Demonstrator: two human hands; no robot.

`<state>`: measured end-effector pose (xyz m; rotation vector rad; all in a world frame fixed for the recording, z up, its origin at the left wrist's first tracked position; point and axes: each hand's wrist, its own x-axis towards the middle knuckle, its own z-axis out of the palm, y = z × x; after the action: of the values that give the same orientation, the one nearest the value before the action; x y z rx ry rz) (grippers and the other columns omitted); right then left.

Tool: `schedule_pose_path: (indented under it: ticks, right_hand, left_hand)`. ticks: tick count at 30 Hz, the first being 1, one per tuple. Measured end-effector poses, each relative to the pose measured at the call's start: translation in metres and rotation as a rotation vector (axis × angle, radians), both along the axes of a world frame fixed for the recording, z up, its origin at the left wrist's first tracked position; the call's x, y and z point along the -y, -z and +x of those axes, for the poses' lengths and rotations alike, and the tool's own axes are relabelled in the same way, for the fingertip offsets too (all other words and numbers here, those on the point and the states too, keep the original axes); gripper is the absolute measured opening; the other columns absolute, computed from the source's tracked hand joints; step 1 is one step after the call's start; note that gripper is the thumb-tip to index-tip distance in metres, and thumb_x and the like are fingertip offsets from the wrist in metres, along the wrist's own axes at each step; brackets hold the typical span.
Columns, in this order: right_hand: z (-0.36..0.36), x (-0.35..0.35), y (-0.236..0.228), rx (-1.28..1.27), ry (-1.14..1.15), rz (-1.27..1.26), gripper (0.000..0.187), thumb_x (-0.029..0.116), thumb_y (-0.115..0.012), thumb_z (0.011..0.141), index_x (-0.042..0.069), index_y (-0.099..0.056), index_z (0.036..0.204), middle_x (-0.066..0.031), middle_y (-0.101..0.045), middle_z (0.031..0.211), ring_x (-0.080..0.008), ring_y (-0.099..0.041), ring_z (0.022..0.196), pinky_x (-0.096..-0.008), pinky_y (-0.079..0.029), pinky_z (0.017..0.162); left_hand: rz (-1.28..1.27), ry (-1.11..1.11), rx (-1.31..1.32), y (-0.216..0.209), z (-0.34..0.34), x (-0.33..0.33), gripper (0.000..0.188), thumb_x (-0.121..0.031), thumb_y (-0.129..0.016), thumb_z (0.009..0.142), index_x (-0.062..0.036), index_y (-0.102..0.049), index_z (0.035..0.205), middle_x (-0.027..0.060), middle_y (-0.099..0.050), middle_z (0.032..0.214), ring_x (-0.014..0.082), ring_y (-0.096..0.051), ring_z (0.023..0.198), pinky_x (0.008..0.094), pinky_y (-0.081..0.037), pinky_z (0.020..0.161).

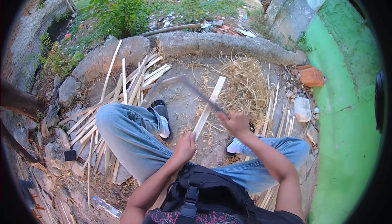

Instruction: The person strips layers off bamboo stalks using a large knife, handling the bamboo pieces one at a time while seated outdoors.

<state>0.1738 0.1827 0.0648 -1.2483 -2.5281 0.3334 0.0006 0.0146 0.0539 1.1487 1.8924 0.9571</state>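
My left hand (185,146) is closed around the lower end of a flat, pale strip of split bamboo or wood (205,112), which points away from me between my knees. Closed on the near end of a long, dark grey blade (196,91), probably a machete, is my right hand (236,124). The blade slants to the far left and crosses the strip; motion blurs it, and my fist hides its handle. I cannot tell whether blade and strip touch. Curly pale shavings (243,83) lie heaped beyond my right hand.
Many cut strips (132,81) are piled beyond and beside my left knee. More strips (271,105) lie at the right, near a whitish plastic container (302,109) and an orange brick-like piece (311,76). A low stone kerb (228,44) and green wall (347,142) bound the ground. A plastic bottle (107,207) lies lower left.
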Motion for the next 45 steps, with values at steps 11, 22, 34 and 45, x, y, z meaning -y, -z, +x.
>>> schedule_pose_path:
  ticks: [11, 22, 34, 45]
  right_hand:
    - [0.009, -0.009, 0.001, 0.136, -0.041, -0.005, 0.071, 0.069, -0.045, 0.083, 0.005, -0.058, 0.056, -0.0131, -0.052, 0.044, -0.0268, -0.056, 0.041, -0.039, -0.044, 0.039]
    - [0.004, -0.021, 0.0, 0.04, 0.011, 0.104, 0.072, 0.068, -0.043, 0.085, 0.005, -0.052, 0.051, -0.0113, -0.05, 0.043, -0.0261, -0.052, 0.037, -0.0371, -0.04, 0.037]
    - [0.006, 0.002, -0.006, -0.047, -0.185, 0.062, 0.073, 0.068, -0.043, 0.085, 0.005, -0.057, 0.053, -0.0131, -0.053, 0.044, -0.026, -0.057, 0.042, -0.0377, -0.043, 0.04]
    - [0.036, -0.069, 0.008, 0.215, 0.212, -0.034, 0.076, 0.068, -0.039, 0.087, 0.001, -0.065, 0.062, -0.0159, -0.056, 0.049, -0.0306, -0.061, 0.049, -0.0418, -0.047, 0.045]
  left_hand:
    - [0.009, 0.009, -0.011, -0.007, 0.003, 0.006, 0.03, -0.022, -0.042, 0.096, 0.0037, -0.053, 0.084, 0.0294, -0.056, 0.073, 0.0482, -0.055, 0.073, 0.0525, -0.04, 0.063]
    - [0.003, -0.017, 0.073, 0.0, 0.002, -0.001, 0.03, -0.02, -0.042, 0.096, 0.0046, -0.053, 0.084, 0.0284, -0.055, 0.072, 0.0472, -0.054, 0.07, 0.0496, -0.041, 0.063]
    - [0.098, -0.028, 0.053, 0.015, 0.002, 0.003, 0.028, -0.021, -0.043, 0.097, 0.003, -0.051, 0.084, 0.0148, -0.048, 0.058, 0.0228, -0.049, 0.053, 0.0375, -0.04, 0.053]
    - [0.046, 0.031, 0.099, 0.033, 0.002, 0.001, 0.031, -0.024, -0.041, 0.098, 0.0007, -0.05, 0.082, 0.0059, -0.047, 0.057, 0.0146, -0.047, 0.047, 0.0324, -0.038, 0.045]
